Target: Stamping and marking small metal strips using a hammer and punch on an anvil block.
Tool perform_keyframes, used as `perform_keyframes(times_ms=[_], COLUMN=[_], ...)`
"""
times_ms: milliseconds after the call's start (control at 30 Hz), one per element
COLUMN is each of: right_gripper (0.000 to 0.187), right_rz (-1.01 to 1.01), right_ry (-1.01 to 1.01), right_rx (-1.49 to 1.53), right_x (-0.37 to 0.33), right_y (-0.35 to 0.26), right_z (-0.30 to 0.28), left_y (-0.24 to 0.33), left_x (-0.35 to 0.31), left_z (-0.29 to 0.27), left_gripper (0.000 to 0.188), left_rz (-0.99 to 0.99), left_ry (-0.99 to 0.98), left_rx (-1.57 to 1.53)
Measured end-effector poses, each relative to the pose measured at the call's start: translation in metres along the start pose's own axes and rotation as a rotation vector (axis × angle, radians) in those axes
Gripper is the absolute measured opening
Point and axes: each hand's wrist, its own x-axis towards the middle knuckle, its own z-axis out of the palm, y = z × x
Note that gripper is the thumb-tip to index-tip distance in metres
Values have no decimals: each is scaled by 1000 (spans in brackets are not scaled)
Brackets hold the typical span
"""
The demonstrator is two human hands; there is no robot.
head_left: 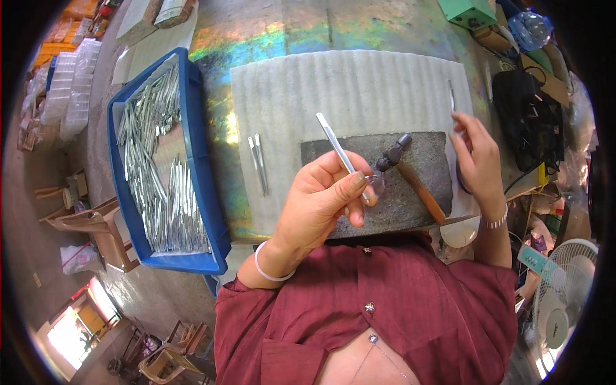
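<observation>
Slim silvery metal strip (333, 140), pinched between thumb and fingers of the left hand (321, 192), over the left part of a dark slab (405, 215). Long axis runs far-left to near-right; bare end points far, other end partly lost at the fingers. Left hand plainly the nearer. Right hand (476, 157) well apart to the right, fingers half curled by the near end of a thin metal piece (452, 96); cannot tell if gripped. Hammer (420, 191) on the slab, right of the left hand, handle slanting near-right. Two similar strips (256, 160) side by side, left, on a pale foam sheet (359, 83). Farther left, blue tray (199, 154) heaped with silvery pieces. No brand, label or writing legible on strip or hammer.
</observation>
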Motion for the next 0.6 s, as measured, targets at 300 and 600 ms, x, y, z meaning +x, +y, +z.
perform_keyframes(times_ms=[300, 600], right_gripper=[35, 27], right_rz=[145, 141], right_ry=[33, 23], right_rx=[-218, -63], right_x=[75, 63], right_y=[89, 49], right_z=[28, -15], left_y=[4, 12], left_x=[-14, -23], left_z=[5, 7], left_gripper=[21, 22], left_rz=[142, 205], left_ry=[16, 113], left_rx=[397, 497])
